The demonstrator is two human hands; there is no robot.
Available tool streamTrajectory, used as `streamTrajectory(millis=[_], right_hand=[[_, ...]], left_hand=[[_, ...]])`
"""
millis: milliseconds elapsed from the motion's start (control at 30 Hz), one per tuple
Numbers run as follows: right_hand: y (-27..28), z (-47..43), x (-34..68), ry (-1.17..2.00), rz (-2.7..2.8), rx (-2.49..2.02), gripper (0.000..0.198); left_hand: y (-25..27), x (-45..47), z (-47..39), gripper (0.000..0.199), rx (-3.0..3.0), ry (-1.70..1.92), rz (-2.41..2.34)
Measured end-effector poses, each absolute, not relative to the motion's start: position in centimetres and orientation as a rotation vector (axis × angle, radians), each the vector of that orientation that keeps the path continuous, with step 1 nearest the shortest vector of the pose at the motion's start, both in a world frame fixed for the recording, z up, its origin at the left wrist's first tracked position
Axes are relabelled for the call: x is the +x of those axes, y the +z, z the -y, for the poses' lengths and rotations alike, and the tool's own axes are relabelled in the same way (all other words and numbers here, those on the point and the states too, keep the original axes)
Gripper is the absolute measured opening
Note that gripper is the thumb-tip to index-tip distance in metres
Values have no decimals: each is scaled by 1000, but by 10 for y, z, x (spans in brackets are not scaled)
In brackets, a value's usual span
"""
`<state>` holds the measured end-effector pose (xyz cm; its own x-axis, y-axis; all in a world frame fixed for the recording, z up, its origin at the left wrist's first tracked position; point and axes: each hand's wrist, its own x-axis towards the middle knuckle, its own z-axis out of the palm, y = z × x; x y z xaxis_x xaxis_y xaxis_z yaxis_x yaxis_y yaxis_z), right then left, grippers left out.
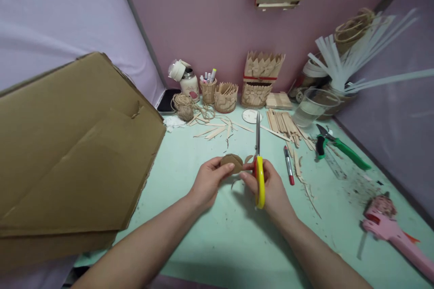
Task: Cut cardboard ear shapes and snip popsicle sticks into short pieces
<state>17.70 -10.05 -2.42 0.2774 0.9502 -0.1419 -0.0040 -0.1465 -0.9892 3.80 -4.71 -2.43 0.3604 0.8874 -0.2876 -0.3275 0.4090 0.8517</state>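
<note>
In my left hand [209, 180] is a small round cardboard disc [232, 160], pinched between thumb and fingers above the mint-green table. My right hand [271, 185] grips scissors [260, 183] by their yellow and red handles. The blades look closed together and point away from me. One finger of the right hand reaches toward the disc's edge; whether it touches cannot be made out. A curved cardboard offcut [249, 158] shows between the disc and the scissors, and a thin curled scrap lies below.
A large folded cardboard sheet [81, 144] fills the left side. Toward the back are twine [185, 110], loose sticks [283, 124] and a plastic cup [313, 108]. At right lie a marker [289, 165], green-handled pruners [342, 146] and a pink glue gun [389, 230].
</note>
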Motion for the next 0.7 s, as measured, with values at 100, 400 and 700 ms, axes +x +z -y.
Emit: streamTrajectory(millis=[100, 400, 700], right_hand=[[-21, 103, 185, 1106, 1203, -1517, 37], [-8, 116, 182, 1240, 1546, -1618, 35], [-4, 127, 185, 1410, 1684, -1549, 30]], left_hand=[[-17, 28, 35, 29, 755, 946, -881], [-1, 10, 21, 31, 775, 1020, -936], [3, 11, 26, 30, 785, 959, -962]])
